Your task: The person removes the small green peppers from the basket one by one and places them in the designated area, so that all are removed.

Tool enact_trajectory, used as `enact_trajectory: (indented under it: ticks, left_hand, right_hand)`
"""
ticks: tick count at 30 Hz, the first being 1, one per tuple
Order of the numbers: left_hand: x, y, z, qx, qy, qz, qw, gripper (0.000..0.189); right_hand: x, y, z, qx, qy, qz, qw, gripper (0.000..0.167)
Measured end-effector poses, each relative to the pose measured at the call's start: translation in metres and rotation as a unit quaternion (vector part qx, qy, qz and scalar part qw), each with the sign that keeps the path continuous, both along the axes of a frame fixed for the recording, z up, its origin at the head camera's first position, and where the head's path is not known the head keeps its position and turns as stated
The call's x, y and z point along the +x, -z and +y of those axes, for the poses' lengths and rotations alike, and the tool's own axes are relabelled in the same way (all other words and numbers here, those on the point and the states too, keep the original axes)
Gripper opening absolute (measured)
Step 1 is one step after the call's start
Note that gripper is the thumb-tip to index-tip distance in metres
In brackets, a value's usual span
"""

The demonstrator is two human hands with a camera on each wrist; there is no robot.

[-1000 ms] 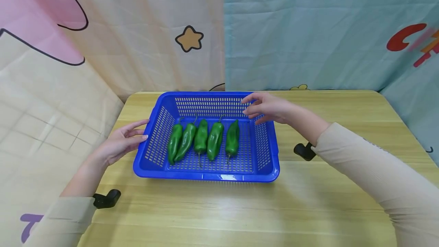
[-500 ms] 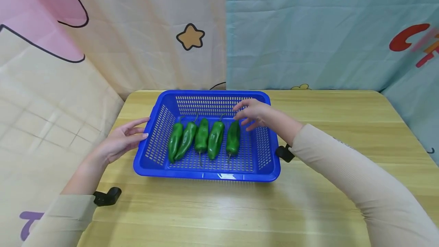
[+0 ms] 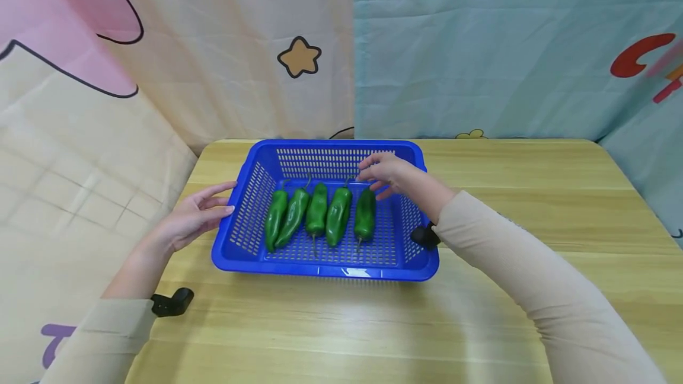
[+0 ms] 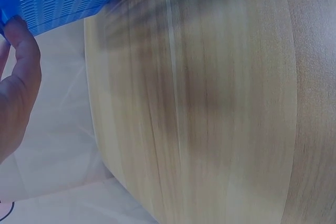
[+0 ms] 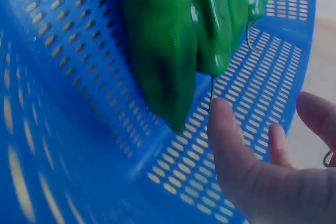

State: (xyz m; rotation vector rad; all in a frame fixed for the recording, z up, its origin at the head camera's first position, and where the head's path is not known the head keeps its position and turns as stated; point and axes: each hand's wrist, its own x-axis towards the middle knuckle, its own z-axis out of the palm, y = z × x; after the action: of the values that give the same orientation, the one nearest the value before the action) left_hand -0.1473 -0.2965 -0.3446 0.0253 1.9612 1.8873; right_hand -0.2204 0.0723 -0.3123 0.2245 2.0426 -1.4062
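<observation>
Rounded-corner pale wood-grain table (image 3: pixel 533 182) | cream cloth backdrop (image 3: pixel 235 76), printed orange black-outlined star (image 3: pixel 299 57) | pale-blue cloth backdrop (image 3: pixel 480 58) | soft glare (image 3: pixel 341 330) marks table

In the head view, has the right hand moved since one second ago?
Yes: the right hand has moved left against the basket, from its far right corner toward the rightmost pepper.

Left hand (image 3: pixel 192 215) with thumb (image 3: pixel 217 214) apart from the fingers (image 3: pixel 214 190), right hand (image 3: pixel 388 172) with fingers loosely bent.
</observation>
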Motion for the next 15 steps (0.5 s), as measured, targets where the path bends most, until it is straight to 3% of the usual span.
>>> enact_trajectory:
  ticks: [8, 15]
  left_hand:
    - [0.0, 0.0, -0.001, 0.0, -0.001, -0.002, 1.0, 0.05]
    - [0.0, -0.001, -0.001, -0.005, -0.003, -0.006, 1.0, 0.053]
  right_hand:
    - [0.0, 0.025, -0.002, 0.036, 0.023, -0.019, 0.9989, 0.043]
    - [0.004, 0.046, -0.007, 0.051, 0.018, -0.026, 0.9982, 0.047]
